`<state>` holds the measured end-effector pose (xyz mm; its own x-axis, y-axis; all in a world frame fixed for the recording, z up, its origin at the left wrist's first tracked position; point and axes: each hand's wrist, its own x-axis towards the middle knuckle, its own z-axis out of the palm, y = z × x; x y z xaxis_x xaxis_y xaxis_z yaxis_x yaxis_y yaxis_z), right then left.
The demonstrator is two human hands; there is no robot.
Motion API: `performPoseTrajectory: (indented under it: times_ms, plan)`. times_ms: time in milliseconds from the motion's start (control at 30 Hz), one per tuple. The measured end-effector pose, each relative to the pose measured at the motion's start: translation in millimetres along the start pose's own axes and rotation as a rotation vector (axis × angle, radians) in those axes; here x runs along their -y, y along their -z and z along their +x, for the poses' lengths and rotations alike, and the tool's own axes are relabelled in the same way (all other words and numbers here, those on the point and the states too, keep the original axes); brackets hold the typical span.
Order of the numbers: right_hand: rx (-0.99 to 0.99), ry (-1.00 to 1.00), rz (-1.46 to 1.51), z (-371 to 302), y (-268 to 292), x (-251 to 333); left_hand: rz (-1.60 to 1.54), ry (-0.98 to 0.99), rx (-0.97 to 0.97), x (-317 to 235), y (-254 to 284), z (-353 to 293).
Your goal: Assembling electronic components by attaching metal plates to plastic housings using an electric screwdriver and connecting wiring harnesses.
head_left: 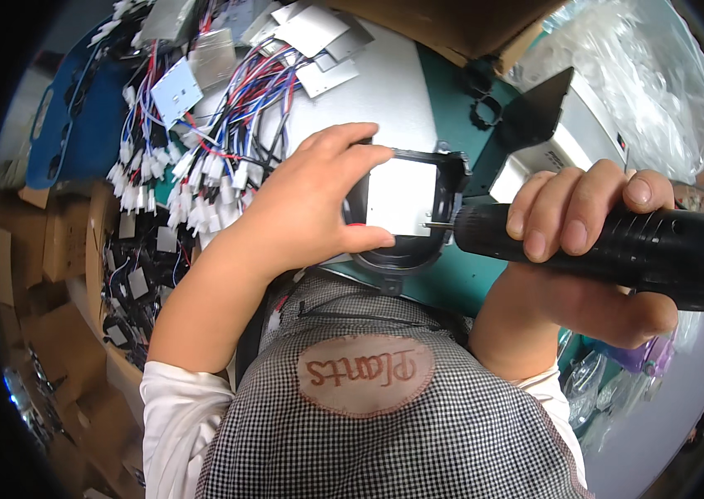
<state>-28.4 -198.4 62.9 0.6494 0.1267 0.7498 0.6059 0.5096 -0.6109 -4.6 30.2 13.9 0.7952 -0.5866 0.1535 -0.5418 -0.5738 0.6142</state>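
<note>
My left hand (306,200) grips a black plastic housing (454,176) from its left side, thumb and fingers on the frame's edges. Inside the housing lies a flat white plate (402,195). Wrapped in my right hand (576,216) is a black electric screwdriver (693,254), held nearly level and pointing left. Its thin metal bit (439,224) reaches the lower right corner of the plate. Whether a screw sits under the tip is too small to tell.
Bundled wires with white connectors (219,170) and thin metal plates (310,33) lie at the far left. A blue bin (44,158) and a cardboard box of black parts (140,287) stand left. Behind are a white device (589,133), a clear plastic bag (643,91) and a carton (452,25).
</note>
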Motion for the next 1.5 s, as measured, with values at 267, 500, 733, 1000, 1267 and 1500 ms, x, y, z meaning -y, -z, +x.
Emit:
performPoseTrajectory:
  times_ms: [267,500,733,1000,1267,1500]
  plan:
    - [-0.069,-0.068,-0.033,6,-31,-29,-0.033,-0.034,0.011,4,0,1]
    - [-0.081,-0.085,-0.087,7,-35,-44,-0.063,-0.041,0.021,5,2,4]
    - [0.095,-0.202,-0.183,11,-46,-42,-0.053,-0.061,0.019,9,1,1]
    - [0.245,-0.233,-0.204,22,-42,-50,-0.063,-0.068,0.002,9,-1,-1]
    - [0.05,-0.091,-0.074,5,-45,-57,-0.14,0.017,-0.018,6,-10,-3]
    - [-0.197,-0.131,0.059,-6,-52,-37,-0.118,-0.012,-0.102,6,-16,-13]
